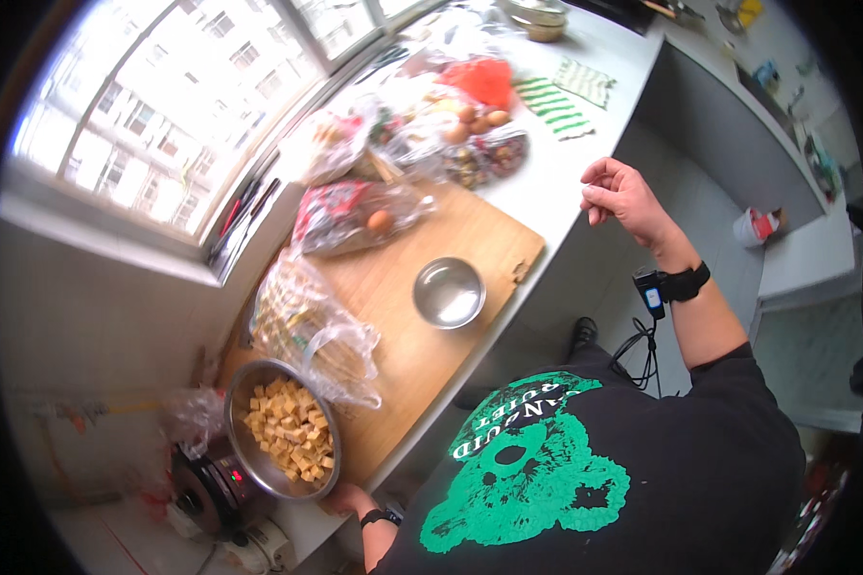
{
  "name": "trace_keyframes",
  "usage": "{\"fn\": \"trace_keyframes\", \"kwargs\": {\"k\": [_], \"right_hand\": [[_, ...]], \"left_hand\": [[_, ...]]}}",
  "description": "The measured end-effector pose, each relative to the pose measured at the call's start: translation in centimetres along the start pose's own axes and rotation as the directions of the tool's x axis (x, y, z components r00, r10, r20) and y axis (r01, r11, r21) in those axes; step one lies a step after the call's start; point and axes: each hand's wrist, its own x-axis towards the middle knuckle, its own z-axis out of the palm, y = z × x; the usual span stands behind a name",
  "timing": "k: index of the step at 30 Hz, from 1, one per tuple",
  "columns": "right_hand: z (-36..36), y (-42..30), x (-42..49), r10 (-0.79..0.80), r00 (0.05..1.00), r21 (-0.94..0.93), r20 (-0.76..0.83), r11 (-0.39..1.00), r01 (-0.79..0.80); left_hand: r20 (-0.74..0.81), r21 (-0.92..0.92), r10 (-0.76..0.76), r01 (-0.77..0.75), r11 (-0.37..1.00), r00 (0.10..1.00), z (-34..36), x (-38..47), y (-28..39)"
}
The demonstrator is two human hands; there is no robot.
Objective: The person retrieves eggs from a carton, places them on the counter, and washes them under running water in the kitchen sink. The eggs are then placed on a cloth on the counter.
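Observation:
In the head view my left hand [346, 499] is low, at the near rim of a large steel bowl [334, 431] of orange-yellow cubes [291, 431]; its fingers are partly hidden, so its grip is unclear. My right hand [622, 198] hangs in the air beyond the counter's front edge, fingers loosely curled, with no object visible in it. A small steel bowl [449, 293], seemingly empty, rests on the wooden board [403, 323]. Beside the large bowl lies a clear plastic bag [316, 330] with pale contents.
Bagged food with an egg [380, 222] lies on the board's far part. Past it are more eggs [478, 121], a red bag [480, 80] and a green-striped cloth [552, 108]. Knives [248, 215] stand by the window. An appliance with a lit display [219, 485] sits beside the large bowl.

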Motion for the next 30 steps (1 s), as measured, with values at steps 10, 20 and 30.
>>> {"fn": "trace_keyframes", "kwargs": {"k": [10,20,30], "right_hand": [[-31.5,11.5,-5.8,0.064,0.959,0.196,-0.275,0.981,-0.009],[-54.6,17.0,-14.0,0.254,0.711,0.322,-0.656,0.946,-0.04],[-74.1,22.4,-14.7,0.359,0.448,0.387,-0.819,0.922,-0.031]], "left_hand": [[0.894,-0.143,0.238,-0.263,0.954,0.379,5.7,-23.3,14.4],[0.652,-0.611,0.56,0.082,0.787,-0.512,19.5,-43.7,51.3],[0.499,-0.867,0.583,-0.373,0.331,-0.641,35.0,-64.8,76.7]]}}
